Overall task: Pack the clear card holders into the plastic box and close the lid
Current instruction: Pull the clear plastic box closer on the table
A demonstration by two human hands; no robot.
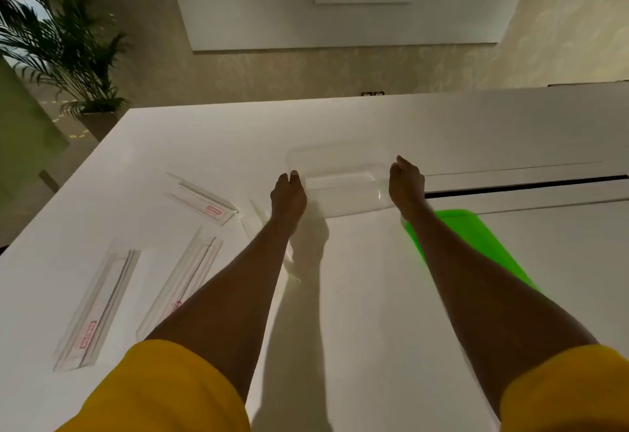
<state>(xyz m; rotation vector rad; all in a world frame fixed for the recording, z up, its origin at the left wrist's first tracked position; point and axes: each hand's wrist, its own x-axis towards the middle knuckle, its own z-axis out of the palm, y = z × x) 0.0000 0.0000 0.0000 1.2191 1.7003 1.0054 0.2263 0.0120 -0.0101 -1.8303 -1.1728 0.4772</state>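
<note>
The see-through plastic box (340, 178) sat on the white table (510, 132), out in front of the person and between both arms. The left hand (288, 195) was at the box's left end and the right hand (406, 183) was at its right end. Both hands had their fingers curled in, and they seemed to grip the box's two short walls, one on each side. The box had nothing in it that could be seen. The clear card holders (97, 305) all lay flat on the table, off to the left of the box, and none was packed yet. One of them was partly hidden under the left arm. The green lid (452, 224) lay on the table just beside the box, under the right arm. The box looked light and thin, so it might slide or bend if squeezed hard, and holding it by both ends looked like a good way. The card holders looked stiff, smooth and slippery, and hard to see. They were long, so it would likely be best to pinch each one by its long edges near the middle.
</note>
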